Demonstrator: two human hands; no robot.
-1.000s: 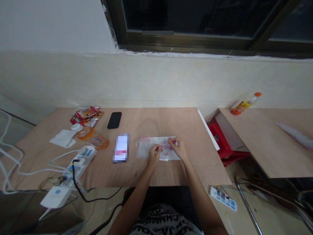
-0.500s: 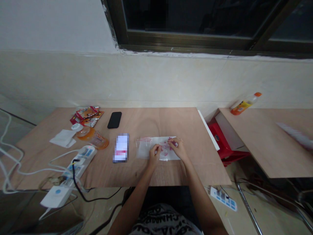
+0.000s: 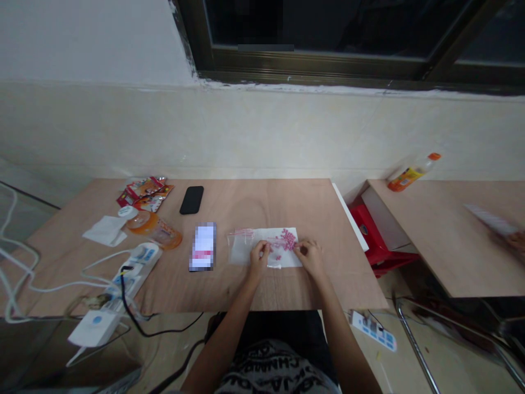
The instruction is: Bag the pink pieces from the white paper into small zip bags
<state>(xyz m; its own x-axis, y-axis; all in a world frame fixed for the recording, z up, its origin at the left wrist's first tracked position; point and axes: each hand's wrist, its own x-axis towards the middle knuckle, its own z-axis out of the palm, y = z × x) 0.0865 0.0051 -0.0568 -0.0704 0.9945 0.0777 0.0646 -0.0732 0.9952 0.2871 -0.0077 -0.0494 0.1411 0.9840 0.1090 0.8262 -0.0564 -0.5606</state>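
Note:
Pink beads (image 3: 288, 237) lie in a loose cluster on a white sheet (image 3: 290, 261), with a few strays lower down. Between my hands stretches a small clear zip bag (image 3: 279, 242) with a pinkish top strip. My left hand (image 3: 259, 257) pinches the bag's left end, fingertips together. At its right end my right hand (image 3: 310, 256) is closed in a pinch, just beside the bead cluster; its fingertips are small in view. Another clear zip bag (image 3: 240, 249) with a pink strip lies flat to the left, partly under the sheet's left side.
Left of the bags are a lit phone (image 3: 203, 247), a black phone (image 3: 191, 200), an orange drink bottle (image 3: 153, 229) on its side, tissue (image 3: 105, 230), snack packets (image 3: 146, 192) and a power strip (image 3: 137, 273) with cables. Another bottle (image 3: 413, 174) stands on the right table.
My right hand has moved right and slightly down, off the beads, uncovering the pink cluster. My left hand keeps its pinch in the same place.

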